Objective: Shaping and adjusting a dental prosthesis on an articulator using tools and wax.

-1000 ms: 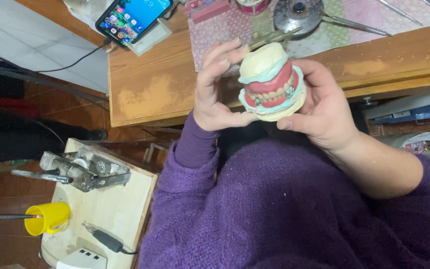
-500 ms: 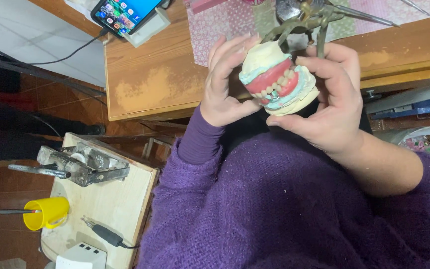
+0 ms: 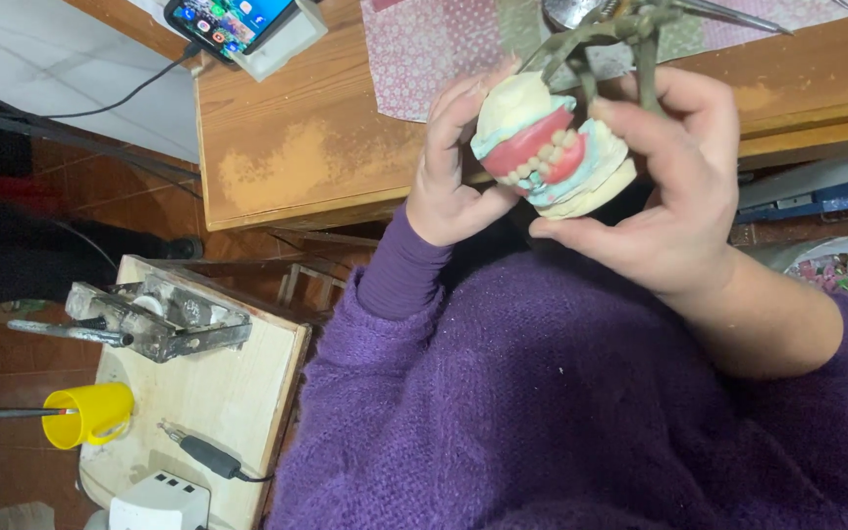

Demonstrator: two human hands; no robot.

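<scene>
A dental model point(image 3: 552, 147) with cream plaster bases, teal edging, red wax gums and white teeth is held up between both hands above my purple sweater point(image 3: 561, 412). My left hand point(image 3: 449, 167) grips its left side, fingers curled over the top. My right hand point(image 3: 660, 186) cups it from the right and below, thumb under the base. A metal articulator frame point(image 3: 610, 39) rises behind the model, partly hidden by my right fingers.
A wooden desk point(image 3: 306, 147) carries a phone point(image 3: 233, 20) on a white stand and a patterned cloth point(image 3: 444, 44). Lower left, a wooden board point(image 3: 218, 402) holds a metal vise point(image 3: 159, 319), a yellow cup point(image 3: 90, 414), a black handpiece point(image 3: 208, 456) and a white box point(image 3: 159, 503).
Both hands with the model have risen toward the desk and the model has tilted. The metal articulator frame now stands right behind it.
</scene>
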